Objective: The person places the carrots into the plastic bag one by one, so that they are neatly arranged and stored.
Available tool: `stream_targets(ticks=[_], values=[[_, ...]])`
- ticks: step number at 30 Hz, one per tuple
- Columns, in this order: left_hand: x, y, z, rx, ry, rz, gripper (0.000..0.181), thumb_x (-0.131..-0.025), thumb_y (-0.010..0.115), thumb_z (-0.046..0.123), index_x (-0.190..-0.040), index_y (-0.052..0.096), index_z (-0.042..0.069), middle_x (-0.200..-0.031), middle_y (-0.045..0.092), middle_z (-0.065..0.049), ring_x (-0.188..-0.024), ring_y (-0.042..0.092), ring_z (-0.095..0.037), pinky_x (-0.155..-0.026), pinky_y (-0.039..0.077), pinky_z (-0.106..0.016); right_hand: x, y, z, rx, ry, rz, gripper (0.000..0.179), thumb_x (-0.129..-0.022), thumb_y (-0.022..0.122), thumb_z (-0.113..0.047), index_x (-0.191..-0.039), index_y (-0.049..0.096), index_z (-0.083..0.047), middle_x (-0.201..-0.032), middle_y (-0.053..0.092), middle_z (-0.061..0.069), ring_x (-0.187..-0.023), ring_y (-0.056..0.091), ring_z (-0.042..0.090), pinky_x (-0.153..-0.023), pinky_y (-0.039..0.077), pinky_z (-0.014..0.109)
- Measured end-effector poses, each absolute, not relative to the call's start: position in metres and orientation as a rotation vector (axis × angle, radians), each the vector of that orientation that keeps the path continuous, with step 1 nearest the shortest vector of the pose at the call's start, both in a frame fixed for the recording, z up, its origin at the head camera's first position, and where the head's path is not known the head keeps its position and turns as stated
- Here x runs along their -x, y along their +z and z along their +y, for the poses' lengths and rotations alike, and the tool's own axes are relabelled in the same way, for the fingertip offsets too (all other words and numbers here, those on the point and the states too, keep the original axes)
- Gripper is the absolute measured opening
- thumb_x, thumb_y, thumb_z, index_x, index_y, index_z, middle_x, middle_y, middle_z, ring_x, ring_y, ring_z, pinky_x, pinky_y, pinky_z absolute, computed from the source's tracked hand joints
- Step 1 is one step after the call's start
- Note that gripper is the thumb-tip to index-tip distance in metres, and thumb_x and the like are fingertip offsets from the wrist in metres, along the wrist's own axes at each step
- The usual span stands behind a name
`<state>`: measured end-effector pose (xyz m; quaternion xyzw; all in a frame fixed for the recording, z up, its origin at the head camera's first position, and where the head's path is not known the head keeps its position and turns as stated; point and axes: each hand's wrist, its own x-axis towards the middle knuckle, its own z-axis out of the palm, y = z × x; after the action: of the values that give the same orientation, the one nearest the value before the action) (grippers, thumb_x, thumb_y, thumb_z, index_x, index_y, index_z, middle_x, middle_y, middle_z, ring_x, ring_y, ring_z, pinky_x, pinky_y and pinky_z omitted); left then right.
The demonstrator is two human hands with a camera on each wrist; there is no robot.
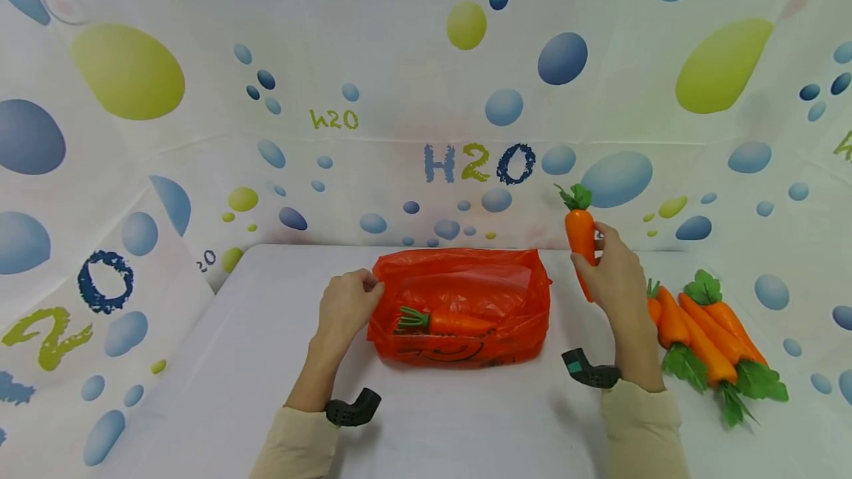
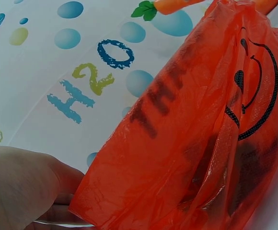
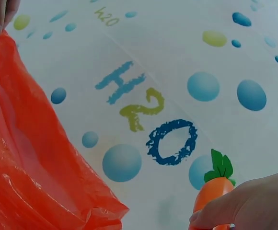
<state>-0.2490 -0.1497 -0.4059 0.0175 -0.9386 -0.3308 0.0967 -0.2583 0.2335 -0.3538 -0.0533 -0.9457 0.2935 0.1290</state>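
A red plastic bag (image 1: pixel 459 279) with a printed smiley face lies on the table, its mouth spread. One carrot (image 1: pixel 462 324) with green stalks rests in it. My left hand (image 1: pixel 349 303) pinches the bag's left edge; the left wrist view shows the hand (image 2: pixel 28 187) at that edge too. To the right of the bag, above the table, my right hand (image 1: pixel 609 268) holds another carrot (image 1: pixel 580 231), leafy top up. The right wrist view shows this carrot (image 3: pixel 213 191) between thumb and fingers.
A pile of several carrots (image 1: pixel 708 331) with leafy tops lies on the white table (image 1: pixel 479 420) to the right, beside my right forearm. Behind the table hangs a white sheet (image 1: pixel 399 94) printed with blue and green drops and lettering.
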Motion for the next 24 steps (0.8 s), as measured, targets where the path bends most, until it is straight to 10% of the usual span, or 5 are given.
stream_targets(ticks=[24], values=[[0.248,-0.407,-0.149,-0.032,-0.971,-2.781,0.024,-0.096,0.062,0.023,-0.101,0.073,0.003,-0.085,0.073,-0.009,-0.07,0.063,-0.018,-0.065,0.058,-0.031,0.252,-0.349,0.22,0.068,0.885,-2.608,0.066,-0.098,0.061,-0.024,-0.154,0.031,-0.004,-0.134,0.057,0.028,-0.106,0.063,0.042,-0.083,0.058,0.054]])
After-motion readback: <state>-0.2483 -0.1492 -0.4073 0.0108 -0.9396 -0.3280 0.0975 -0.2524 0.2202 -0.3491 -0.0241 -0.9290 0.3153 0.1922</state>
